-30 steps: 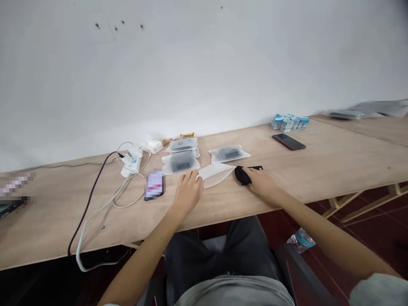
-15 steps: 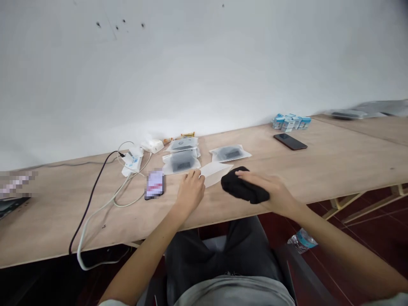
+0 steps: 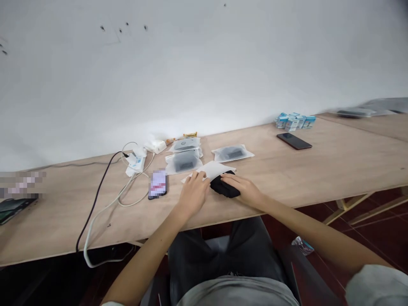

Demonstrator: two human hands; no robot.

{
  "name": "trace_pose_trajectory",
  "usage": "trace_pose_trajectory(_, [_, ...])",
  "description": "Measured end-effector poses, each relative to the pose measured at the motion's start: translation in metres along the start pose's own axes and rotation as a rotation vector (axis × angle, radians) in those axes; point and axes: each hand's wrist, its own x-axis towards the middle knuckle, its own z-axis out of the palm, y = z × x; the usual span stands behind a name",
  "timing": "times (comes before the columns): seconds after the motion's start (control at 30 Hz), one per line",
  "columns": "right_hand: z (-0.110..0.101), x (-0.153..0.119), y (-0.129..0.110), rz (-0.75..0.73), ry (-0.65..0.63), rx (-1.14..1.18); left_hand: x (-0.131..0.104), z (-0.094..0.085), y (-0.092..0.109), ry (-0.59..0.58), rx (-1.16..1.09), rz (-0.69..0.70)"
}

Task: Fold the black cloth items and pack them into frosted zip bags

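Observation:
My right hand [image 3: 245, 189] grips a folded black cloth item [image 3: 225, 187], whose exact kind I cannot make out. The cloth lies against the near edge of a frosted white plastic bag [image 3: 212, 169]; part of it appears to be under the bag's upper layer. My left hand [image 3: 195, 191] has its fingers curled on the bag's near left edge, close to the cloth. Behind the hands are several frosted bags with dark contents: one bag [image 3: 184, 162] on the left and another bag [image 3: 232, 153] on the right.
A lit phone [image 3: 157, 183] lies left of my left hand, beside a white power strip [image 3: 136, 162] with trailing cables. Small blue-and-white boxes [image 3: 295, 122] and a dark phone [image 3: 293, 141] are at the right. A plastic bottle [image 3: 302, 246] lies on the floor.
My right hand has brought the black cloth left and against the bag. The bag's upper layer has lifted and spread over the cloth's far side. The left hand stays at the bag's edge.

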Motion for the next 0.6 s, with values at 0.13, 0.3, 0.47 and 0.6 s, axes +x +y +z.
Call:
trace_pose_trajectory(0.13, [0.008, 0.003, -0.005, 0.010, -0.009, -0.058, 0.001, 0.003, 0.003, 0.006, 0.002, -0.058])
trace_pose_trajectory(0.3, [0.017, 0.012, -0.010, -0.006, -0.067, -0.135, 0.001, 0.000, 0.004, 0.016, 0.015, -0.071])
trace_pose_trajectory(0.47, [0.028, 0.034, -0.011, 0.045, -0.207, -0.218, 0.000, 0.002, 0.010, 0.016, -0.022, -0.016])
trace_pose_trajectory(0.6, [0.032, 0.054, -0.010, 0.264, -0.297, -0.288, -0.004, 0.011, 0.011, 0.020, 0.021, -0.017])
